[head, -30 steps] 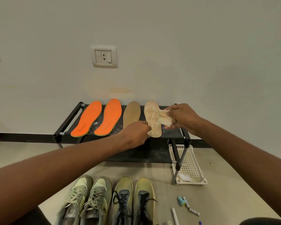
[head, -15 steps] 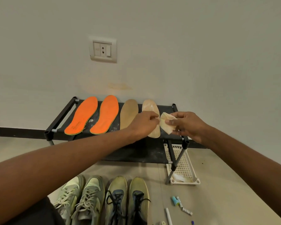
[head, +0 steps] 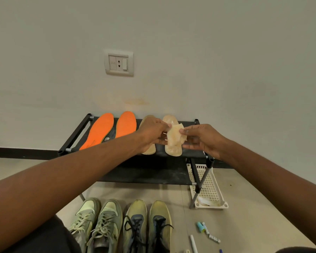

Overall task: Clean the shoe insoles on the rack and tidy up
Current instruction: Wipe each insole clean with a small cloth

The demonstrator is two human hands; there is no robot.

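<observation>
A crumpled pale cloth (head: 175,136) hangs above the right-hand tan insole (head: 173,150) on the black rack (head: 75,136), pinched at nine o'clock by the left hand (head: 151,133) and at three o'clock by the right hand (head: 202,138), with two orange insoles (head: 98,132) at the rack's left and four shoes (head: 124,225) on the floor at six o'clock.
</observation>
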